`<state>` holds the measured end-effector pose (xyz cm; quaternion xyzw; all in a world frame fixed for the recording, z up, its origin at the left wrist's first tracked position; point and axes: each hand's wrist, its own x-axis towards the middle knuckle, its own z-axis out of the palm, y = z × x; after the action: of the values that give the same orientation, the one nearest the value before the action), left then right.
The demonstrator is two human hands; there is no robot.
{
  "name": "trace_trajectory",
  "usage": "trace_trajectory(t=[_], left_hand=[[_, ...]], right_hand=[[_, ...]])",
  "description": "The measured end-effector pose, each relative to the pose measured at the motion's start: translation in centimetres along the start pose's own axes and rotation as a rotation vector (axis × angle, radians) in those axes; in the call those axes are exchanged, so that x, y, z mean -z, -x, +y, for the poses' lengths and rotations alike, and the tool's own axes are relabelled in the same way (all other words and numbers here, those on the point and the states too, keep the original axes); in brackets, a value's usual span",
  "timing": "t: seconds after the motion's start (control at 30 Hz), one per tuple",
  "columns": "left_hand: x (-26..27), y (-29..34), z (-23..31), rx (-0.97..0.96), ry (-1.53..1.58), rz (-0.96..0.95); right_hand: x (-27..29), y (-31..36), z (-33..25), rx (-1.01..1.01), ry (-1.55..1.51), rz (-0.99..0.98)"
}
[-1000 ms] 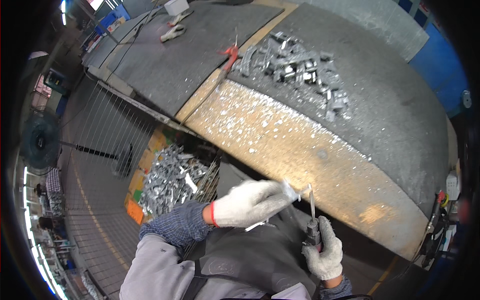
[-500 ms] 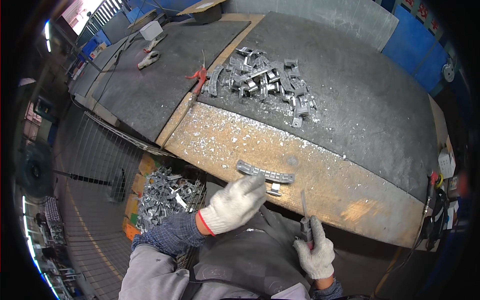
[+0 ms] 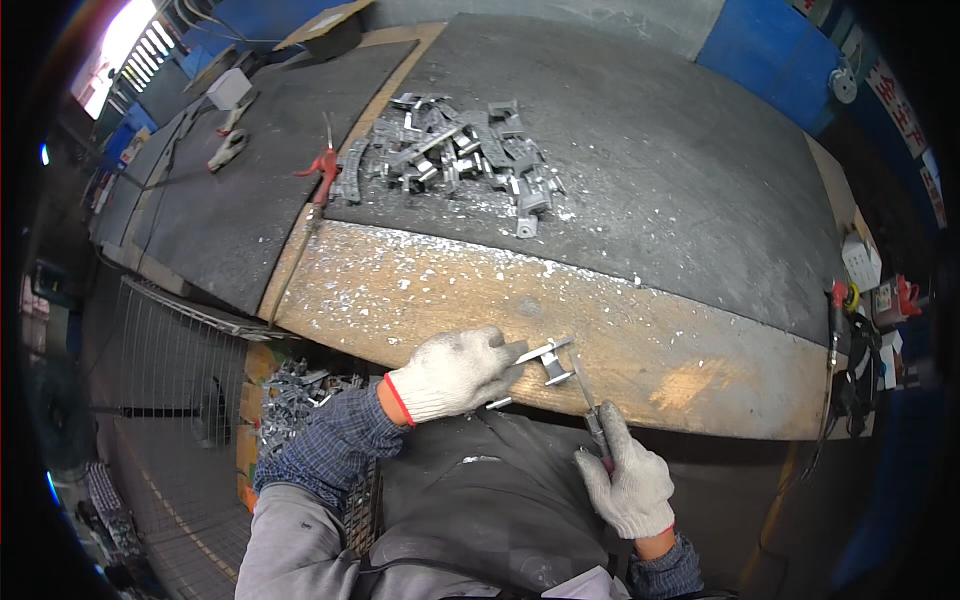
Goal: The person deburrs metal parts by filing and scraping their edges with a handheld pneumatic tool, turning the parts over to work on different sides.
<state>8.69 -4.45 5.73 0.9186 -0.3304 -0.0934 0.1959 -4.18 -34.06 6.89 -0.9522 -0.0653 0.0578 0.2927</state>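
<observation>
My left hand (image 3: 450,375), in a white knit glove with a red cuff, is closed on one end of a silver metal casting (image 3: 555,366). The casting is turned on edge over the bench's wooden front strip, a short leg pointing toward me. In my gloved right hand (image 3: 632,480) is a file (image 3: 582,380), its slim blade pointing up and away. The blade tip is close beside the casting's free end; whether they touch I cannot tell. Below my left fingers, a short bright metal piece (image 3: 499,403) shows at the bench edge.
Similar castings (image 3: 465,155) are heaped on the black mat (image 3: 660,150). Left of them lies a red air gun (image 3: 325,170) with its hose. Metal flakes litter the wooden strip (image 3: 430,275). More castings (image 3: 295,400) fill a container at lower left. Another glove (image 3: 228,150) lies further left.
My left hand has picked the casting up off the wood and turned it on edge. The file in my right hand has come closer to it. The whole view has shifted somewhat.
</observation>
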Motion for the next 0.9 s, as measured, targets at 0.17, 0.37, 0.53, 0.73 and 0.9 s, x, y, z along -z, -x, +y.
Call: trace_trajectory(t=[0.17, 0.37, 0.53, 0.73, 0.9], left_hand=[[-0.7, -0.5, -0.9, -0.022, 0.098, 0.051], [-0.4, -0.9, -1.0, 0.024, 0.082, -0.039], [-0.5, -0.6, -1.1, 0.014, 0.118, -0.011], [-0.7, -0.9, -1.2, 0.058, 0.118, -0.063], [-0.5, -0.9, -1.1, 0.067, 0.138, -0.04]], right_hand=[[-0.2, 0.9, -0.1, -0.042, 0.121, -0.051], [0.2, 0.9, -0.7, -0.012, 0.259, -0.041], [1.4, -1.5, -1.5, -0.066, 0.264, -0.091], [2.2, -1.6, -1.3, -0.122, 0.04, -0.072], [2.7, -0.7, -2.2, -0.074, -0.117, -0.172]])
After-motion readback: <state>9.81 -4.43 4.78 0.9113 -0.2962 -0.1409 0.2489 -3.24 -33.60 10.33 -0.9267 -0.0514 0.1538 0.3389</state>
